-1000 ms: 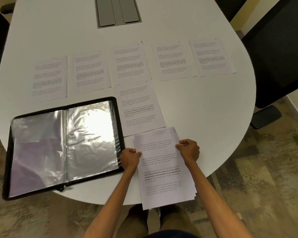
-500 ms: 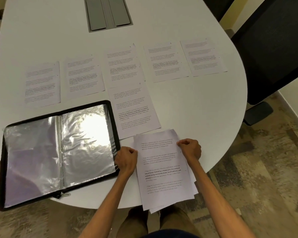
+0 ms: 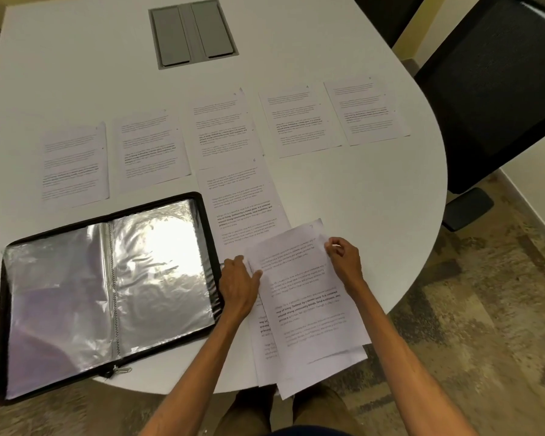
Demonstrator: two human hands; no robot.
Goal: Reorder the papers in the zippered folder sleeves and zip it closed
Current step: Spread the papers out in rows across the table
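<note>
The black zippered folder (image 3: 205,215) lies open at the near left of the white table (image 3: 359,190), its clear sleeves showing no papers. A stack of printed papers (image 3: 265,350) overhangs the table's near edge. My right hand (image 3: 342,258) pinches the top sheet (image 3: 306,297) by its upper right edge and holds it skewed over the stack. My left hand (image 3: 238,283) presses on the stack's upper left part, fingers fairly straight. Several printed sheets lie in a row across the table, from the leftmost sheet (image 3: 74,165) to the rightmost sheet (image 3: 365,111), with one more sheet (image 3: 243,202) below the middle one.
A grey cable hatch (image 3: 192,33) sits flush in the table at the far centre. A black office chair (image 3: 497,83) stands at the right, beyond the table's rounded edge. The folder's zip pull (image 3: 120,370) hangs at its near edge.
My right hand has lifted and turned the top sheet away from the stack. My left hand has flattened onto the stack's left part. The view has shifted slightly.
</note>
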